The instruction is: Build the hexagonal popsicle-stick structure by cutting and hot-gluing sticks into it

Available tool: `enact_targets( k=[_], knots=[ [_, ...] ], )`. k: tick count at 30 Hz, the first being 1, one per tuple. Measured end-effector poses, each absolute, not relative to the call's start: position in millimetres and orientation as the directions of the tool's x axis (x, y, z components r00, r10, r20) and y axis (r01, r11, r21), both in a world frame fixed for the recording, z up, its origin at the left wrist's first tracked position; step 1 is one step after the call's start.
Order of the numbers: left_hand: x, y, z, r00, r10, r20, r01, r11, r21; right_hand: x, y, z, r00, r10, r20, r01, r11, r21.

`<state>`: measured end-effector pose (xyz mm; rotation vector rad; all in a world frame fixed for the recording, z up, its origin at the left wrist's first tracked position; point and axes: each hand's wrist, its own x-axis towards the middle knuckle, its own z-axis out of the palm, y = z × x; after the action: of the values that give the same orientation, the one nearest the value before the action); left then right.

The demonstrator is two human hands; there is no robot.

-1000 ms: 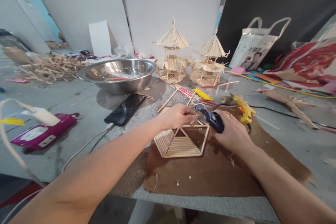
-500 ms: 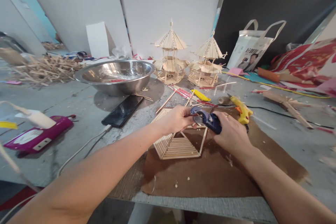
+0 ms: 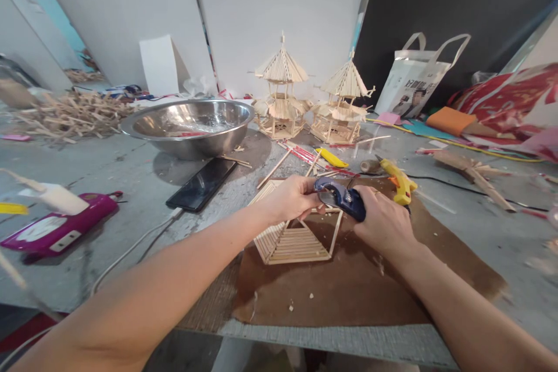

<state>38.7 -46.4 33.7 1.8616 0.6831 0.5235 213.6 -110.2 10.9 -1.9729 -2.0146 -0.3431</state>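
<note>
- Grips dark-blue-handled metal cutter [image 3: 355, 204] in right hand [image 3: 386, 218], over far side of partly slatted, pale wooden-stick frame [image 3: 299, 245] on brown mat [image 3: 349, 296].
- Pinches with left hand [image 3: 290, 200] beside cutter's head; cannot tell contents.

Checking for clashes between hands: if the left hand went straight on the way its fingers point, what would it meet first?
Most likely the blue cutting tool in the right hand. The left hand has its fingertips right by the tool's head; whether they already touch is unclear.
</note>
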Motion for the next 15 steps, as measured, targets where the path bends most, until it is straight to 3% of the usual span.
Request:
enact_targets(
  k=[9,15],
  knots=[
    [39.5,-45.5,32.8,0.743,0.669,0.014,0.196,-0.238,0.951,213.9,-109.4,10.2,-0.013,0.92,0.391,1.0,0.023,-0.02],
    [39.7,-45.1,31.0,0.732,0.68,-0.043,0.188,-0.14,0.972,212.3,-109.3,13.6,0.044,0.949,0.313,0.999,-0.037,-0.028]
  ],
)
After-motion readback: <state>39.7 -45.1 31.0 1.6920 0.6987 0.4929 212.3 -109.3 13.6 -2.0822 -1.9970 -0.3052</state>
